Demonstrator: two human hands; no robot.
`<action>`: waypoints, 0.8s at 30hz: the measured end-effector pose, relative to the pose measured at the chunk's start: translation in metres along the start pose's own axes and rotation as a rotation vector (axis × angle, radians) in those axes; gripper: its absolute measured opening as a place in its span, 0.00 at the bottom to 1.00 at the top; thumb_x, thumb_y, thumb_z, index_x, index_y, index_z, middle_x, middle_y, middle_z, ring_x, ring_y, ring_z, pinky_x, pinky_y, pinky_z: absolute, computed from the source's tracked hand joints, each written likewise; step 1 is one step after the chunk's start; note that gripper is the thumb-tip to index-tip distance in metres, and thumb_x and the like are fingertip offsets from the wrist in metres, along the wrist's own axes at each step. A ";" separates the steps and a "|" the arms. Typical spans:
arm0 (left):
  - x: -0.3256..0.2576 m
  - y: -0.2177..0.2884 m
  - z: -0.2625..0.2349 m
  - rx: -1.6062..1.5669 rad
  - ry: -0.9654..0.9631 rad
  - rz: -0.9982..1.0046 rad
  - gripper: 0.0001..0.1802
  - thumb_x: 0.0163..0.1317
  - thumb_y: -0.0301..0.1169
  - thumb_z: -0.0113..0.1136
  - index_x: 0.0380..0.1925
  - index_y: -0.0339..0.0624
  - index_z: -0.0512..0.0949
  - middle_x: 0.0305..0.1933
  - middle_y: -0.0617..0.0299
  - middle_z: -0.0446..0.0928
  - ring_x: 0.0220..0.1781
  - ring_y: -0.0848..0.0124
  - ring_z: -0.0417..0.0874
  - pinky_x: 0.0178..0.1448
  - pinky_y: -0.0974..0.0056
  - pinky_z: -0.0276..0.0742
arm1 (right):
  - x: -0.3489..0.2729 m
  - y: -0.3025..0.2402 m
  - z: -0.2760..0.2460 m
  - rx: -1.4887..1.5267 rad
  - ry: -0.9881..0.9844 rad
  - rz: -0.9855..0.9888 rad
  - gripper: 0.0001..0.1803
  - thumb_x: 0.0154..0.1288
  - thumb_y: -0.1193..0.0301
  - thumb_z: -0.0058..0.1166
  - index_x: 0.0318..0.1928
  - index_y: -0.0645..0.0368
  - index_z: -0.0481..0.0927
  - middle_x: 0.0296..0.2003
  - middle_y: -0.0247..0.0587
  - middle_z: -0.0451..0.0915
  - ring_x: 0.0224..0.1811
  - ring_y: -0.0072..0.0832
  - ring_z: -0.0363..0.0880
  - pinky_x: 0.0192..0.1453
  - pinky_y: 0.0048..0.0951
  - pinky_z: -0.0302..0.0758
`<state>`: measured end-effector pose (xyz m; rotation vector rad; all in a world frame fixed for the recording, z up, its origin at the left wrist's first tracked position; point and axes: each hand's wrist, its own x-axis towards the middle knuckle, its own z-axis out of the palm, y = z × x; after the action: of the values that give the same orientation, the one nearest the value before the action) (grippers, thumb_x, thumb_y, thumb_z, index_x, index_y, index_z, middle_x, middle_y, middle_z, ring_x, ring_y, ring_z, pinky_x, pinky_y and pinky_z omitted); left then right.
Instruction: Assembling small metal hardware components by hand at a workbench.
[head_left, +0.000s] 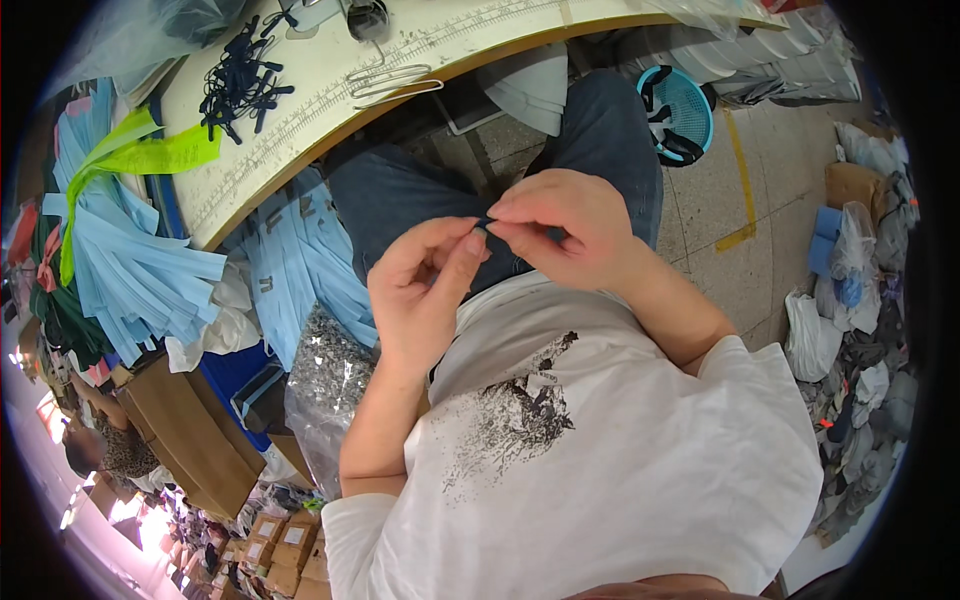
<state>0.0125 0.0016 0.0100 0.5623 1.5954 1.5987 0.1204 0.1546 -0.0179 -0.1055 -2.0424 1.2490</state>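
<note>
Above my lap, my left hand (415, 285) and my right hand (575, 228) meet fingertip to fingertip. Each pinches with thumb and forefinger. A tiny dark bit (484, 222) shows between the fingertips; the fingers cover most of it, so its kind cannot be made out. On the table beyond lies a heap of dark cord pulls (245, 85). Light blue fabric strips (310, 262) hang beside my left leg, with small dark pieces on some of them. More light blue strips (140, 265) drape over the table's left end, next to bright yellow-green strips (165, 150).
The worktable (300, 130) curves across the far side, carrying a bent wire piece (395, 85). A blue plastic basket (690, 115) stands on the floor at the right. Bags and scraps (865, 390) pile up far right. Cardboard (190, 435) and a distant person (115, 440) are at left.
</note>
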 end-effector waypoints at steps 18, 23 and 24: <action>0.007 -0.014 -0.008 0.258 0.045 0.200 0.11 0.56 0.13 0.61 0.39 0.30 0.79 0.41 0.57 0.80 0.32 0.78 0.77 0.37 0.75 0.74 | 0.003 -0.011 0.005 0.249 -0.080 0.416 0.06 0.69 0.73 0.51 0.40 0.63 0.77 0.30 0.33 0.76 0.27 0.17 0.71 0.30 0.18 0.68; 0.005 -0.010 -0.004 0.044 0.023 0.227 0.12 0.55 0.11 0.61 0.39 0.30 0.78 0.42 0.53 0.79 0.35 0.75 0.80 0.38 0.74 0.76 | 0.008 -0.015 -0.001 0.496 -0.015 0.740 0.09 0.70 0.69 0.51 0.41 0.62 0.78 0.28 0.29 0.75 0.24 0.12 0.67 0.26 0.16 0.65; 0.005 -0.011 -0.005 -0.010 -0.006 0.254 0.12 0.54 0.10 0.60 0.39 0.30 0.78 0.42 0.52 0.79 0.36 0.73 0.81 0.39 0.74 0.77 | 0.010 -0.013 -0.003 0.619 0.002 0.805 0.10 0.71 0.67 0.50 0.42 0.61 0.77 0.28 0.28 0.74 0.23 0.11 0.65 0.24 0.15 0.63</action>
<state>0.0082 0.0011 -0.0018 0.7895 1.5589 1.7861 0.1186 0.1542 -0.0018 -0.6754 -1.5382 2.3058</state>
